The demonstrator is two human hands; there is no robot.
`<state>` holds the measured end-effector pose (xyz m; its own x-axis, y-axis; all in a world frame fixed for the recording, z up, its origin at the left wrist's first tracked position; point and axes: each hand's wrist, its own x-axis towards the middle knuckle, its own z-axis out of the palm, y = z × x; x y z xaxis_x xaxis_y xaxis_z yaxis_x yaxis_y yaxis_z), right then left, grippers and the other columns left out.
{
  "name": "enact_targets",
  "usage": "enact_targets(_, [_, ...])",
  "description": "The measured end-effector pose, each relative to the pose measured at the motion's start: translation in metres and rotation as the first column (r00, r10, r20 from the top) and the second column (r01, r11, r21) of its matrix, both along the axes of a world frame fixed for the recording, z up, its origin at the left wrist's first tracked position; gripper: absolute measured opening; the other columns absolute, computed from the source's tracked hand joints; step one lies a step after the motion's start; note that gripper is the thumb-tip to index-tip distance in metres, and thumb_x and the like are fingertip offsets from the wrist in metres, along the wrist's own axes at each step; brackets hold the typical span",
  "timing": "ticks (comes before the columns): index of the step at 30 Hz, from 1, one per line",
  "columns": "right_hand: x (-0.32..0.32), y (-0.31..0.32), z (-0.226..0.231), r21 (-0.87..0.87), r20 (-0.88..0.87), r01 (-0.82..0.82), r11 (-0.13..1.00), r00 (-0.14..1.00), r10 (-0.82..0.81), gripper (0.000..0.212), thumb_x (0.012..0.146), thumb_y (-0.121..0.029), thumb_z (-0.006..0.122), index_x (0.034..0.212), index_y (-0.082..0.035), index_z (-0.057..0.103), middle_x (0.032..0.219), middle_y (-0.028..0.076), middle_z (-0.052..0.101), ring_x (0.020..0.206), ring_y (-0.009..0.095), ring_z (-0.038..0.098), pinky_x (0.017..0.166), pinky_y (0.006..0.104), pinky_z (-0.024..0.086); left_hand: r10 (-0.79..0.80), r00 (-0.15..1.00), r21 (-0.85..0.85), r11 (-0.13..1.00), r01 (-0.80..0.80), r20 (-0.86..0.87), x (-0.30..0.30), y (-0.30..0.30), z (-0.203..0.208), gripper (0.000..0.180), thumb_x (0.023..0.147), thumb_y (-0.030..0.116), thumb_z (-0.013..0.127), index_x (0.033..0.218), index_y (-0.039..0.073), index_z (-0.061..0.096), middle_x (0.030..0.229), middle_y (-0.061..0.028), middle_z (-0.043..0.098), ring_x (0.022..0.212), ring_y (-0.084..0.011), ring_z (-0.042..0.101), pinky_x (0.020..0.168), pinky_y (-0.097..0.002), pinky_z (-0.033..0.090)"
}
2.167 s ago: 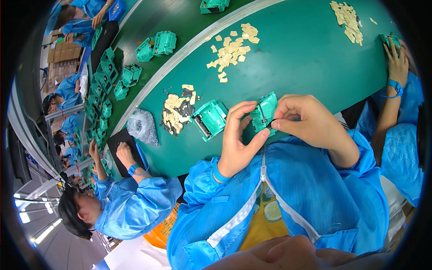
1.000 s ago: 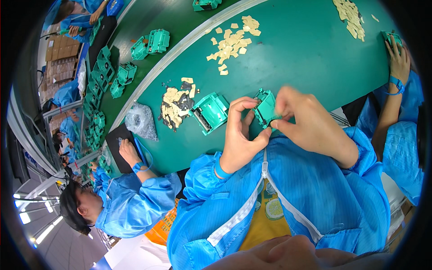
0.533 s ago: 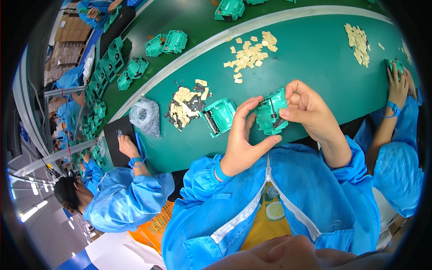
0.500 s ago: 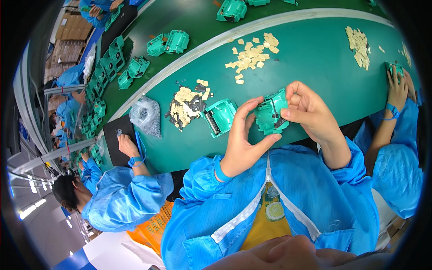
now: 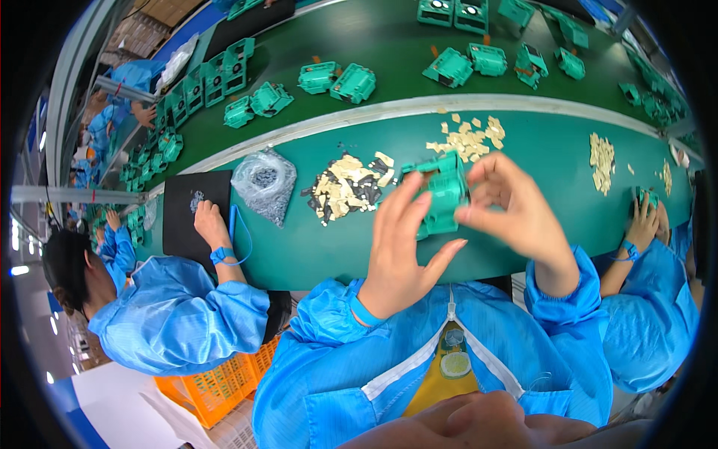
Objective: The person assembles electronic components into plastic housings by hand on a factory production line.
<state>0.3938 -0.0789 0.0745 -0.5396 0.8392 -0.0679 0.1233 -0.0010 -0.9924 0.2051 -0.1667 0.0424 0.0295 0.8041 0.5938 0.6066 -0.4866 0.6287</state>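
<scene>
In front of me a green plastic housing (image 5: 446, 196) is held up over the table, its ribbed outer side partly showing. The fingers of my left hand (image 5: 400, 258) lie along its left edge and cover part of it, while the thumb stands away below. At its right edge, the curled fingers and thumb of my right hand (image 5: 516, 206) grip it, slightly blurred. Whether a second housing is joined to it behind my left fingers I cannot tell. Beyond the housing lies a heap of small cream-coloured pieces (image 5: 467, 141).
Left of my hands lie mixed cream and black pieces (image 5: 348, 187) and a clear bag of small grey parts (image 5: 264, 183). A conveyor (image 5: 389, 78) carries several green housings behind a pale rail (image 5: 359, 116). Co-workers sit on both sides; an orange crate (image 5: 213, 389) stands at the lower left.
The housing has been turned over, from its inner side to its ribbed outside, and raised. The second housing beside my left hand no longer shows separately. The view has shifted toward the conveyor.
</scene>
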Motion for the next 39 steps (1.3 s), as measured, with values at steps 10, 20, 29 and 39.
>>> enact_targets(10, [-0.14,0.191,-0.066,0.33,0.331,0.273,0.904,0.863,-0.382,0.051,0.089,-0.029,0.072,0.117,0.01,0.055,0.102,0.021,0.069,0.082,0.031,0.072,0.073,0.0395,0.056,0.249,0.963,-0.124,0.964,-0.236,0.102,-0.07,-0.04,0.003,0.045,0.081,0.005,0.076,0.122,0.0,0.058,0.132,-0.0186,0.057,0.122,-0.0342,0.054,0.104,-0.0428,0.042])
enact_targets(20, [-0.093,0.121,-0.062,0.731,0.338,0.029,0.682,0.852,-0.399,0.026,0.09,-0.023,0.068,0.1,0.001,0.065,0.096,0.016,0.068,0.09,0.035,0.067,0.075,0.0438,0.053,0.3,0.954,-0.224,0.93,-0.292,0.001,-0.089,-0.035,-0.033,0.022,0.085,0.005,0.073,0.105,-0.001,0.066,0.109,-0.0162,0.067,0.1,-0.0305,0.065,0.087,-0.0379,0.051])
enact_targets(29, [0.014,0.072,-0.057,0.503,0.302,0.282,0.817,0.828,-0.472,0.016,0.091,-0.012,0.067,0.098,0.002,0.068,0.075,0.01,0.067,0.062,0.014,0.059,0.06,0.0302,0.049,0.273,0.903,-0.222,0.908,-0.356,-0.332,-0.088,0.036,-0.034,0.015,0.082,0.012,0.074,0.091,0.001,0.069,0.087,-0.0134,0.063,0.085,-0.0323,0.063,0.075,-0.0415,0.05])
enact_targets(39, [0.048,0.07,-0.062,0.221,0.034,0.254,0.942,0.963,-0.267,0.018,0.095,-0.016,0.065,0.097,0.001,0.068,0.077,0.006,0.067,0.064,0.012,0.061,0.059,0.0268,0.048,0.119,0.981,-0.461,0.869,-0.179,-0.157,-0.035,0.065,0.019,0.014,0.086,0.011,0.071,0.095,0.0,0.072,0.091,-0.0123,0.067,0.083,-0.026,0.067,0.073,-0.0361,0.053])
